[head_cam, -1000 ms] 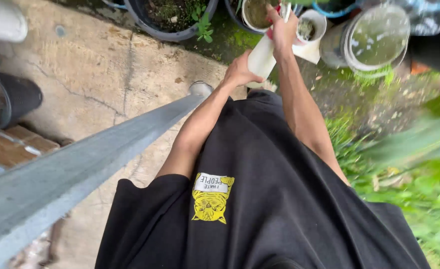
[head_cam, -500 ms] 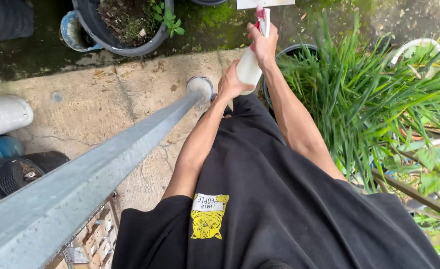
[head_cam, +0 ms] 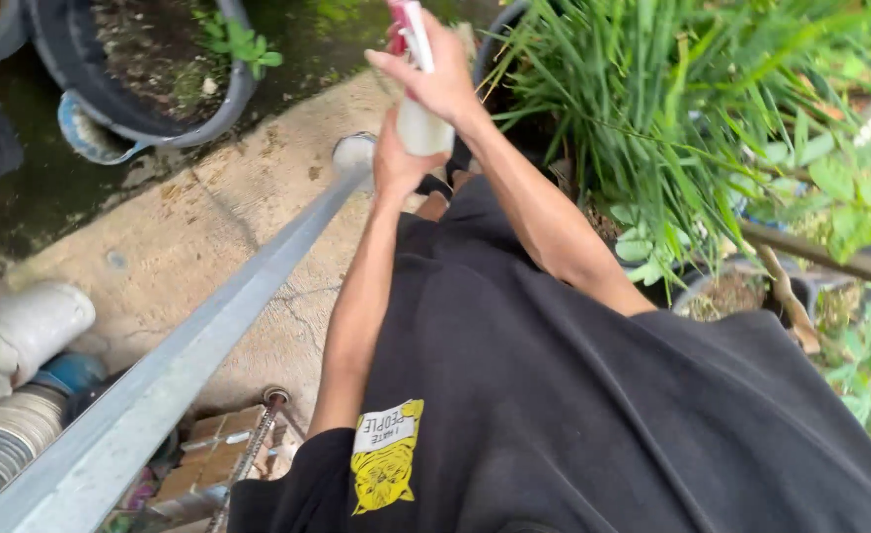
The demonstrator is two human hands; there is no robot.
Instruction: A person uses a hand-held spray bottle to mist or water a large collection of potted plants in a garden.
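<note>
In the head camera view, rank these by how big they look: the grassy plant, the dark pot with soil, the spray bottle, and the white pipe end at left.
1. Grassy plant
2. Dark pot, cut off by the frame
3. White pipe end, nearer the camera, so its rank against the bottle is unsure
4. Spray bottle, partly hidden by both hands

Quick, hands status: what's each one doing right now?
Left hand: closed around the base of the white spray bottle.
Right hand: closed on the bottle's red trigger head.

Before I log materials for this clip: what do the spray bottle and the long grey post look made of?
Spray bottle: likely plastic, milky translucent body, red and white trigger head. Grey post: apparently galvanised metal, dull matte grey, straight and square-edged.
</note>
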